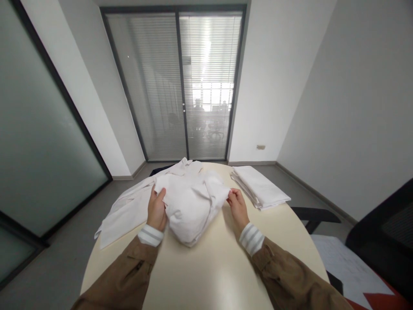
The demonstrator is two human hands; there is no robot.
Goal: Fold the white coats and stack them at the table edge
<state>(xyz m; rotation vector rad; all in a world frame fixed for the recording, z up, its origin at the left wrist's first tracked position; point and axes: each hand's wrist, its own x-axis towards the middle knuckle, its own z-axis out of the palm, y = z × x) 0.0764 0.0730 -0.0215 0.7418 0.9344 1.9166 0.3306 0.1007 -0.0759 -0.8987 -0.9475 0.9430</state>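
Both of my hands are closed on one crumpled white cloth garment [190, 206], which lies bunched between them on the round cream worktop [206, 267]. My left hand [157, 211] grips the garment's left side, thumb on top and fingers tucked into the folds. My right hand [238, 207] pinches its right edge between thumb and fingertips, pulling a corner of the cloth out toward that side. The bulk of the garment sags in a rounded heap just in front of my wrists, with its lower fold resting on the worktop nearer to me than either hand.

Beyond my left hand, and spreading further out to that side, a second white garment lies flat [125, 211], one long sleeve hanging over the worktop's edge. It runs under or against the crumpled one; I cannot tell which. Beyond my right hand, just apart from it, sits a neat stack of folded white cloths [260, 185].

Brown jacket sleeves [284, 275] with grey-and-white striped cuffs cover my forearms. Well off to the right of my right hand is a black office chair [380, 232], and straight ahead, far past both hands, are sliding glass doors with slatted blinds [180, 86].
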